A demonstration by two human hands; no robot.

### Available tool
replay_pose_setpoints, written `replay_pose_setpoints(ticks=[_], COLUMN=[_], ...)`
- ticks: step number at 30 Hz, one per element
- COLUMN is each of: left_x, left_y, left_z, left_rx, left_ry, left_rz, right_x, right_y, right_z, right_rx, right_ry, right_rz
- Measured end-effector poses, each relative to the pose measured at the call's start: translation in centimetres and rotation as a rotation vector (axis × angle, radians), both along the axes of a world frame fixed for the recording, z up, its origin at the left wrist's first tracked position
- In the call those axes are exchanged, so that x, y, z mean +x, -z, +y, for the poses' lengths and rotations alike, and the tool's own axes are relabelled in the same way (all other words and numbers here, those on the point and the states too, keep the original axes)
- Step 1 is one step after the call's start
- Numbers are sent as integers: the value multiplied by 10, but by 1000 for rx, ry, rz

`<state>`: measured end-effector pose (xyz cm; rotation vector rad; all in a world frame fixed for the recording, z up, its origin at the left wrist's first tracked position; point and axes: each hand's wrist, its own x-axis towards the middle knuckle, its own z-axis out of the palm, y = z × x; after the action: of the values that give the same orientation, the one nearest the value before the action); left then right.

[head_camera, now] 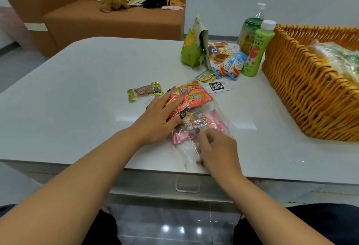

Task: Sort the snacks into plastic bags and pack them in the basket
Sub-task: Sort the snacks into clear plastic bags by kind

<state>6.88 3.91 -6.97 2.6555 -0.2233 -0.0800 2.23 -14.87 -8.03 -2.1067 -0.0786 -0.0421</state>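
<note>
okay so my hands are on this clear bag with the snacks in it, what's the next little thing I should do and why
Probably slide the red snack packet the rest of the way into the clear plastic bag. It lies half out of the bag's mouth under your left hand, while your right hand pinches the bag's near end. The pink packets are already inside, so the bag can't go to the basket yet.

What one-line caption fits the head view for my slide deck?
Left hand presses a red snack packet into a clear plastic bag while right hand pinches it.
</note>
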Motion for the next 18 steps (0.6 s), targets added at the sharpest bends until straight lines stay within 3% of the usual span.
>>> replay_pose_setpoints(ticks=[2, 4, 8, 11, 18], left_x=[-1, -2, -1, 1, 9], left_y=[0, 0, 1, 6, 12], left_z=[2, 3, 3, 3, 5], left_rx=[-1, -2, 19, 57, -16], left_ry=[13, 20, 19, 28, 35], left_rz=[-6, -12, -14, -37, -98], right_x=[0, 0, -6, -4, 5], right_y=[7, 14, 20, 16, 4], right_z=[-7, -13, -15, -16, -10], right_rx=[-310, -510, -564, -729, -875], right_ry=[-14, -48, -147, -152, -235], right_rz=[-275, -430, -554, -540, -268])
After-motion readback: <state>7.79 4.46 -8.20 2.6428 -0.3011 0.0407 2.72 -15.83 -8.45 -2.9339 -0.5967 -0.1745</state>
